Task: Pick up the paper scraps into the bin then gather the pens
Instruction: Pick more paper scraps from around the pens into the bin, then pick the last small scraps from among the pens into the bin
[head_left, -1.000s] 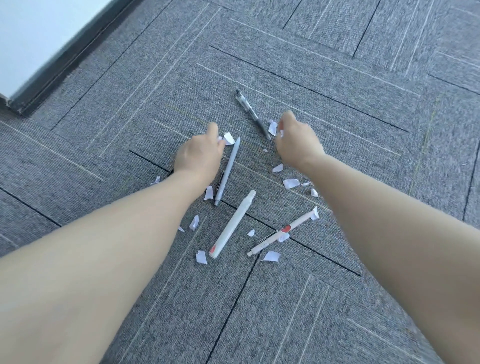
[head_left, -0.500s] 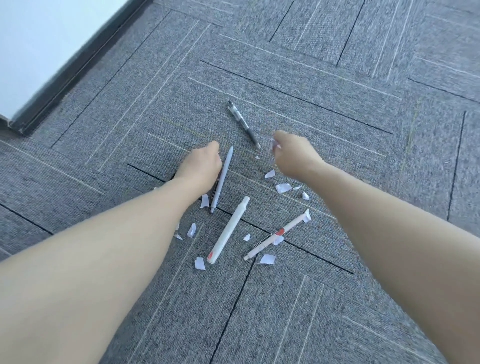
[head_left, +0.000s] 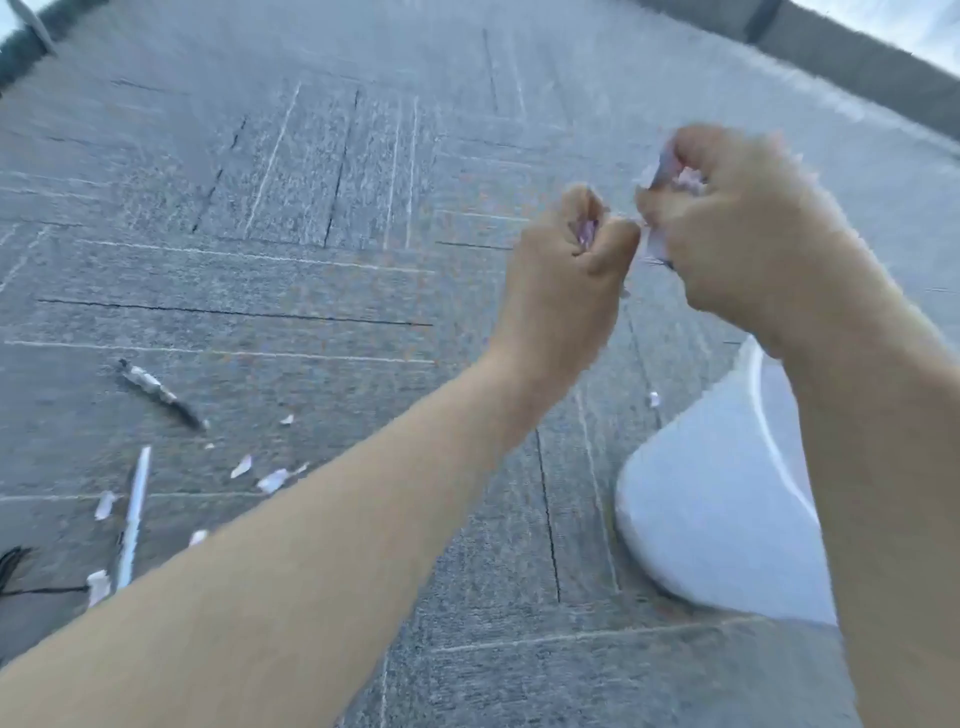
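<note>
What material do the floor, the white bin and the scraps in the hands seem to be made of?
The floor looks like grey carpet tiles with a matte woven texture and dark seams. The white bin seems to be smooth plastic, though blur leaves this open. The scraps in the right hand and left hand look like thin white paper with torn edges.

Grey carpet-tile floor (head_left: 322, 270) filling most of the frame, thin pale and dark lines crossing the tiles, dark skirting strip (head_left: 852, 67) along the upper right edge, pale wall above it, black cable (head_left: 15, 569) at lower left edge, soft daylight
</note>
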